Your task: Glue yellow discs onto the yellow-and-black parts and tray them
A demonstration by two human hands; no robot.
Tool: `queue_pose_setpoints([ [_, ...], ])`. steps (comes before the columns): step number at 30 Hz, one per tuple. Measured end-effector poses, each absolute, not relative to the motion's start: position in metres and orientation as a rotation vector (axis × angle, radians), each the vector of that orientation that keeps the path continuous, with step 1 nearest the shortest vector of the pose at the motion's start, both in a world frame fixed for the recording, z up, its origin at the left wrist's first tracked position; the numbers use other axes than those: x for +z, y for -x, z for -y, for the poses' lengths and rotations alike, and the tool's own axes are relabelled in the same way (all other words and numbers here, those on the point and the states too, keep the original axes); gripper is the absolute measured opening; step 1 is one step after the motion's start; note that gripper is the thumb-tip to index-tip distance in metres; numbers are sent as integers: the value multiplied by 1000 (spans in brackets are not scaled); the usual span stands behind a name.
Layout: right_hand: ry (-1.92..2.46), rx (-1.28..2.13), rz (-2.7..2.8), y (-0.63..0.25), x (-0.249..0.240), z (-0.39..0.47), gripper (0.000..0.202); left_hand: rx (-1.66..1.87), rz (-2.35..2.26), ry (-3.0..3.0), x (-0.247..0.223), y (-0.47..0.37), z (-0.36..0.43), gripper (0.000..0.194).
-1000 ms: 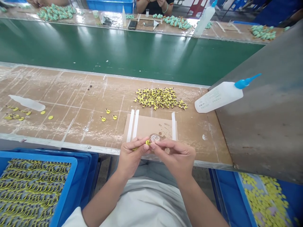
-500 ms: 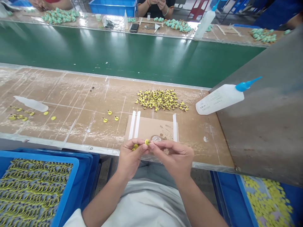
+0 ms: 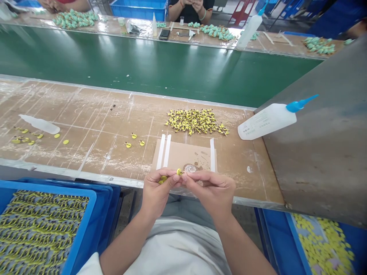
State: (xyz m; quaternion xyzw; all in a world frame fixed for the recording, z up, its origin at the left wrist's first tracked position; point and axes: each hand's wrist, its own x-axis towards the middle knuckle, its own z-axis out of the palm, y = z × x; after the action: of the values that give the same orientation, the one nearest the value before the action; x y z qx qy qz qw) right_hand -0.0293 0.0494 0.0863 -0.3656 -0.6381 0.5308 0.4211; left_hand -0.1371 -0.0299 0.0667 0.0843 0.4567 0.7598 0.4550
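Between its thumb and finger my left hand [image 3: 157, 189] pinches a small yellow disc [image 3: 179, 172], with more yellow pieces [image 3: 163, 179] tucked in the same hand. My right hand [image 3: 212, 189] is closed at the disc's right side, its fingertips pressed together; what they hold is too small to make out. Just beyond my fingers a small clear dish [image 3: 190, 168] rests on a cardboard sheet [image 3: 183, 151] taped with white strips. Behind the sheet lies a pile of small yellow and dark pieces [image 3: 196, 121].
A white bottle with a blue nozzle [image 3: 266, 121] leans at a metal panel [image 3: 318, 152]. Yellow discs [image 3: 128, 145] and a flat bottle [image 3: 40, 124] lie left. Blue trays [image 3: 93, 214] flank me below. Across the green belt [image 3: 129, 65] people's hands [image 3: 196, 4] show.
The view has shifted very slightly. Both hands stay together at the disc, which is turned a little between the fingertips.
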Motion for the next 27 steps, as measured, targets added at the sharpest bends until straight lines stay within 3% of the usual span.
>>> queue_pose_setpoints([
  [20, 1002, 1495, 1342, 31, 99, -43, 10, 1837, -1209, -362, 66, 131, 29, 12],
  [27, 1033, 1613, 1252, 34, 101, -40, 10, 1806, -1189, -314, 64, 134, 30, 22],
])
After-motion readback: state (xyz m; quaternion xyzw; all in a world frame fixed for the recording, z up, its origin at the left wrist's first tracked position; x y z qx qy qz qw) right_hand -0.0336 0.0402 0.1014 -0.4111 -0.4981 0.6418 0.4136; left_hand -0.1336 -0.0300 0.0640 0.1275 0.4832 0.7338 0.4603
